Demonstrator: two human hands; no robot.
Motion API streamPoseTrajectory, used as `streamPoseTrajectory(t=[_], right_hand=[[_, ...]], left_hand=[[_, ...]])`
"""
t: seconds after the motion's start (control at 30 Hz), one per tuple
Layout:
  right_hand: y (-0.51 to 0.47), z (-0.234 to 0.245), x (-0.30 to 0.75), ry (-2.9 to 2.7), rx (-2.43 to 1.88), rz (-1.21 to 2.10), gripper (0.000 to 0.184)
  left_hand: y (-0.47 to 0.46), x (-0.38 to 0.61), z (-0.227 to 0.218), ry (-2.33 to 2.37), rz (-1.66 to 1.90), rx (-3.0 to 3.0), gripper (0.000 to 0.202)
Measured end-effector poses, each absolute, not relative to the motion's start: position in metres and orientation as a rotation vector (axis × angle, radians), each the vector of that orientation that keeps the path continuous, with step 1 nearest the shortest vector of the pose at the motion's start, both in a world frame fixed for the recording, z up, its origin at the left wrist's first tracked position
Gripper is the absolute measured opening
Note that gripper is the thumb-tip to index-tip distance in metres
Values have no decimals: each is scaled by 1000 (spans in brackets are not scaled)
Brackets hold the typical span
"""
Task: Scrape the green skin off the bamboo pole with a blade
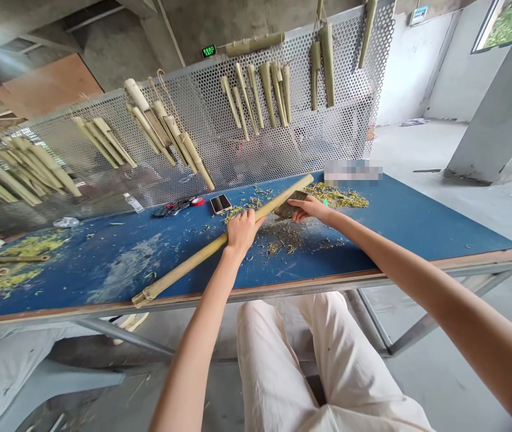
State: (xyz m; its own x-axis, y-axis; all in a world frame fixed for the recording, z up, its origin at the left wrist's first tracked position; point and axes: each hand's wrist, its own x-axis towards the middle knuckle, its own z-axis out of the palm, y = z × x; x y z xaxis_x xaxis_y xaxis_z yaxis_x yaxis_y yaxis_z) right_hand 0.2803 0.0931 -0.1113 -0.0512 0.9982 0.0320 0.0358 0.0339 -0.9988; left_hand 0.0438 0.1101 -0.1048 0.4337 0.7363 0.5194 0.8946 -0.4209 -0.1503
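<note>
A long pale bamboo pole (193,259) lies slantwise over the blue table, its near end reaching the front edge. My left hand (241,231) is wrapped round the pole a little past its middle. Close to the far end, my right hand (312,210) grips a flat, dark greyish sheet (289,207), which looks like sandpaper, against the pole's right side. Fingers hide part of the sheet. Green-yellow shavings (346,197) and fine dust lie around and under both hands.
The blue table (431,222) holds a phone (220,204), red tape (197,201), a small bottle (133,203) and, at left, more bamboo poles (8,260) among shavings. Behind it stands a perforated metal panel (238,162) hung with several bamboo pieces (267,95).
</note>
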Motion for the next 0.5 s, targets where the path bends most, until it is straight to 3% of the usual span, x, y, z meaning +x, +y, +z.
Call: streamPoseTrajectory(t=[0.13,0.3,0.5], right_hand=[[96,-124,274,-1422,-1299,1127,39],[105,-125,283,-1345,-1331,767,44],[111,-119,299,-1145,-1247,604,23]], left_hand=[[112,47,-110,-1363,-427,-2344,38],[114,43,-109,-1428,-417,-2398,37],[121,22,-102,-1591,-560,-2315,39]])
